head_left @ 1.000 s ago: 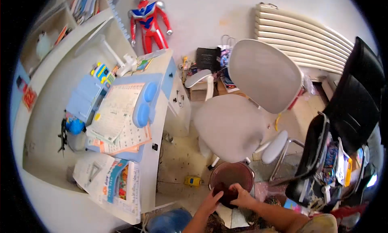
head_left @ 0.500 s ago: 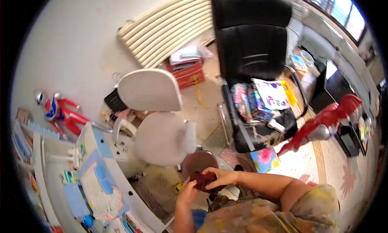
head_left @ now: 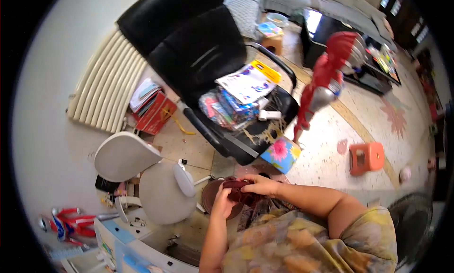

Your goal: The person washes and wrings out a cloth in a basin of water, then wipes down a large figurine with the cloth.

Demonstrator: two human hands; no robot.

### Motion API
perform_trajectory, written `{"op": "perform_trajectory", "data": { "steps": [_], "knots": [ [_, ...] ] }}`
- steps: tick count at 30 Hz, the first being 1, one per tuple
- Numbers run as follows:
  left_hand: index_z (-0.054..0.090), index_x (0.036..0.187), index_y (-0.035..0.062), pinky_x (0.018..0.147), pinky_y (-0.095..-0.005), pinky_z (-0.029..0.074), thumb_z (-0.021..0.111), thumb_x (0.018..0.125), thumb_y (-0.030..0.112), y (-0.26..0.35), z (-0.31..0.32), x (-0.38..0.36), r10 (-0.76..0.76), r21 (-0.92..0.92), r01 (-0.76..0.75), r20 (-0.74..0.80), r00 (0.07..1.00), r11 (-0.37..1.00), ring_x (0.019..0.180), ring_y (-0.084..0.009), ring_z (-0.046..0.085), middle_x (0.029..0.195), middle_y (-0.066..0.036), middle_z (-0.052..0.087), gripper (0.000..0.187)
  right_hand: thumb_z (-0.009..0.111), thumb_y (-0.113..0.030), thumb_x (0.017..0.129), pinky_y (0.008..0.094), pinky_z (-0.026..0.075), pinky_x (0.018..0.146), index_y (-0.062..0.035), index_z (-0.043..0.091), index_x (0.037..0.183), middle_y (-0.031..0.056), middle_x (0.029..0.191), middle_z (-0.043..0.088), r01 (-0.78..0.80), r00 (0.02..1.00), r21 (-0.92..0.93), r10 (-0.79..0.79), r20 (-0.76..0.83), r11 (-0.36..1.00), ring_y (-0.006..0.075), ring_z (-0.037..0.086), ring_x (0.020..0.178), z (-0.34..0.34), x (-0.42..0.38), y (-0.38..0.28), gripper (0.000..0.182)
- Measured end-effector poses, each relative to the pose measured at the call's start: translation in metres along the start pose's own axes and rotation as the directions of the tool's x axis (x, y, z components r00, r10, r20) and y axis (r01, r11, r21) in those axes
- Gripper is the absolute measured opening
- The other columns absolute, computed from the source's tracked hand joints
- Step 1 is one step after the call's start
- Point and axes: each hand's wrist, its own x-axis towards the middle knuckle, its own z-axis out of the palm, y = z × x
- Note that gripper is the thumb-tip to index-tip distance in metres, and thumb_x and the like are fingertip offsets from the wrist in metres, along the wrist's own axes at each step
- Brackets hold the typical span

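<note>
A crumpled dark red cloth is bunched between my two hands, in front of my body. My left hand grips its left side, with the fingers partly hidden by the folds. From the right, my right hand closes over the upper edge of the cloth. Just beneath both hands stands a round brown tub, partly covered by the hands and the cloth; what it contains cannot be made out.
A light grey chair stands left of the tub. Ahead is a black office chair piled with packets and papers. A red toy figure and a flowered box are beside it. An orange stool sits further right.
My view has swung to the right, bringing the orange stool into sight. Both hands still hold the dark red cloth over the tub, and it now looks more bunched.
</note>
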Motion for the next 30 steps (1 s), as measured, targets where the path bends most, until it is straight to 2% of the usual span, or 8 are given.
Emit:
{"op": "perform_trajectory", "data": {
  "steps": [5, 8, 12, 15, 20, 26, 28, 30],
  "knots": [
    [0.046, 0.114, 0.0037, 0.083, -0.0334, 0.043, 0.043, 0.077, 0.006, -0.005, -0.003, 0.025, -0.028, 0.122, 0.014, 0.121, 0.992, 0.992, 0.094, -0.0191, 0.052, 0.104, -0.007, 0.053, 0.037, 0.060, -0.011, 0.077, 0.0254, 0.045, 0.073, -0.0049, 0.053, 0.112, 0.0062, 0.095, 0.058, 0.190, 0.936, 0.091, -0.152, -0.317, 0.978, 0.0125, 0.055, 0.083, 0.012, -0.020, 0.032, 0.037],
    [0.046, 0.114, 0.0022, 0.083, -0.0307, 0.042, 0.042, 0.074, 0.002, 0.002, 0.016, 0.029, -0.097, 0.214, 0.049, 0.220, 0.971, 0.976, 0.094, -0.0173, 0.052, 0.105, -0.007, 0.053, 0.040, 0.061, -0.012, 0.074, 0.0255, 0.045, 0.074, -0.0036, 0.053, 0.111, 0.0068, 0.095, 0.058, 0.142, 0.893, 0.134, -0.069, -0.445, 0.981, 0.0130, 0.055, 0.084, 0.011, -0.043, 0.021, 0.038],
    [0.041, 0.121, 0.0036, 0.083, -0.0309, 0.043, 0.043, 0.075, 0.003, 0.013, 0.054, 0.043, -0.154, 0.345, 0.002, 0.415, 0.897, 0.938, 0.099, -0.0169, 0.052, 0.112, -0.007, 0.052, 0.046, 0.059, -0.016, 0.072, 0.0252, 0.045, 0.076, -0.0014, 0.058, 0.101, 0.0063, 0.093, 0.060, 0.311, 0.857, 0.279, -0.141, -0.496, 0.908, 0.0136, 0.055, 0.084, -0.020, -0.067, 0.023, 0.032],
    [0.041, 0.123, 0.0043, 0.084, -0.0354, 0.045, 0.046, 0.083, 0.009, 0.024, 0.099, 0.039, -0.307, 0.481, 0.065, 0.446, 0.841, 0.874, 0.103, -0.0188, 0.052, 0.116, -0.009, 0.051, 0.041, 0.058, -0.015, 0.072, 0.0283, 0.049, 0.072, -0.0036, 0.058, 0.101, 0.0074, 0.091, 0.061, 0.390, 0.823, 0.497, -0.051, -0.566, 0.775, 0.0163, 0.059, 0.079, -0.049, -0.096, 0.013, 0.032],
    [0.042, 0.122, 0.0011, 0.072, -0.0283, 0.048, 0.050, 0.086, 0.012, 0.023, 0.127, 0.069, -0.266, 0.648, -0.133, 0.480, 0.836, 0.750, 0.090, -0.0186, 0.057, 0.110, -0.012, 0.053, 0.039, 0.055, -0.021, 0.074, 0.0365, 0.050, 0.079, -0.0006, 0.055, 0.104, 0.0131, 0.099, 0.061, 0.655, 0.666, 0.539, -0.068, -0.742, 0.529, 0.0246, 0.061, 0.085, -0.125, -0.169, 0.009, 0.036],
    [0.048, 0.116, 0.0025, 0.071, -0.0244, 0.047, 0.053, 0.085, 0.011, 0.021, 0.162, 0.104, -0.223, 0.680, -0.236, 0.514, 0.828, 0.694, 0.085, -0.0128, 0.057, 0.101, -0.007, 0.057, 0.032, 0.053, -0.022, 0.073, 0.0404, 0.051, 0.076, -0.0016, 0.056, 0.098, 0.0131, 0.097, 0.062, 0.931, 0.347, 0.326, -0.122, -0.930, 0.162, 0.0280, 0.061, 0.084, -0.251, -0.243, 0.007, 0.033],
    [0.048, 0.116, 0.0035, 0.071, -0.0240, 0.046, 0.054, 0.085, 0.011, 0.012, 0.183, 0.121, -0.225, 0.687, -0.251, 0.524, 0.821, 0.682, 0.086, -0.0117, 0.056, 0.101, -0.006, 0.057, 0.032, 0.051, -0.025, 0.073, 0.0411, 0.050, 0.078, -0.0056, 0.056, 0.101, 0.0121, 0.099, 0.061, 0.954, 0.286, 0.283, -0.010, -0.958, 0.102, 0.0279, 0.060, 0.086, -0.311, -0.263, 0.018, 0.034],
    [0.050, 0.114, 0.0012, 0.074, -0.0243, 0.046, 0.054, 0.084, 0.010, -0.004, 0.213, 0.143, -0.205, 0.734, -0.359, 0.555, 0.806, 0.577, 0.086, -0.0125, 0.057, 0.102, -0.007, 0.058, 0.032, 0.050, -0.026, 0.074, 0.0393, 0.050, 0.075, -0.0078, 0.056, 0.102, 0.0102, 0.099, 0.061, 0.957, 0.291, 0.291, -0.111, -0.950, 0.016, 0.0265, 0.060, 0.085, -0.383, -0.274, 0.023, 0.034]
  ]
}}
